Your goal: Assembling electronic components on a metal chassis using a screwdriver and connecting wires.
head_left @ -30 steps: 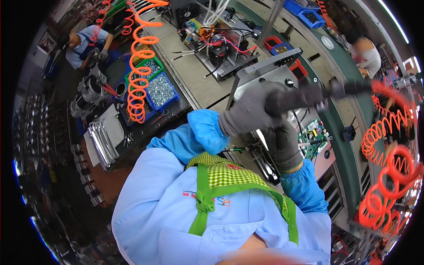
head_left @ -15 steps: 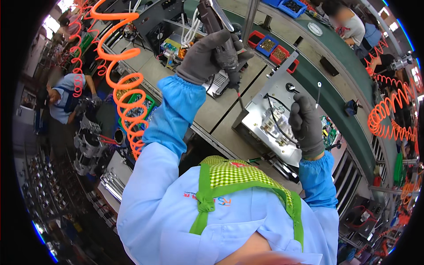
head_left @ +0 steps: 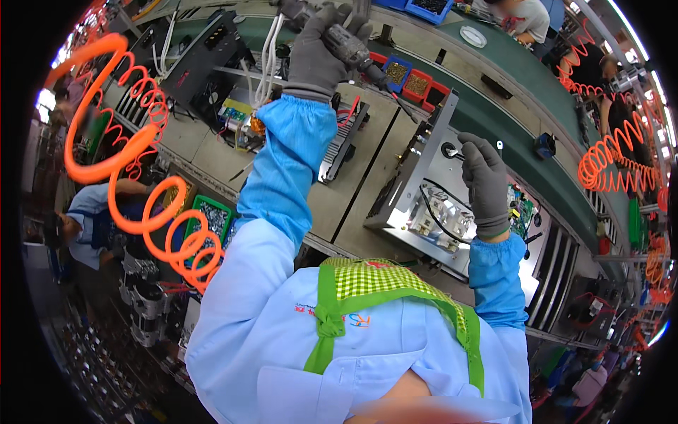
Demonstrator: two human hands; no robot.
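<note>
My left hand (head_left: 314, 63), in a dark grey glove, is closed around a black power screwdriver (head_left: 346, 46). Its long thin bit (head_left: 402, 106) slants down to the right, apart from the metal chassis (head_left: 406, 191). That open silver chassis stands on the bench, with a black cable (head_left: 439, 215) looping inside it. Over the chassis's right part is my right hand (head_left: 484, 185), gloved alike, its fingers curled together beside a black round fitting (head_left: 449, 150). What they pinch, if anything, is hidden. A ring terminal (head_left: 500, 145) sticks up just past these fingers.
Small red and blue bins (head_left: 397, 73) of screws line the far side. A finned metal part (head_left: 346, 141) lies left of the chassis. Coiled orange air hoses (head_left: 138, 212) hang at left. A green conveyor (head_left: 537, 159) curves along the right; co-workers are beyond.
My left hand has moved up and left with the screwdriver, and the bit has lifted farther from the bench. The orange hose has swung left. My right hand stays by the chassis.
</note>
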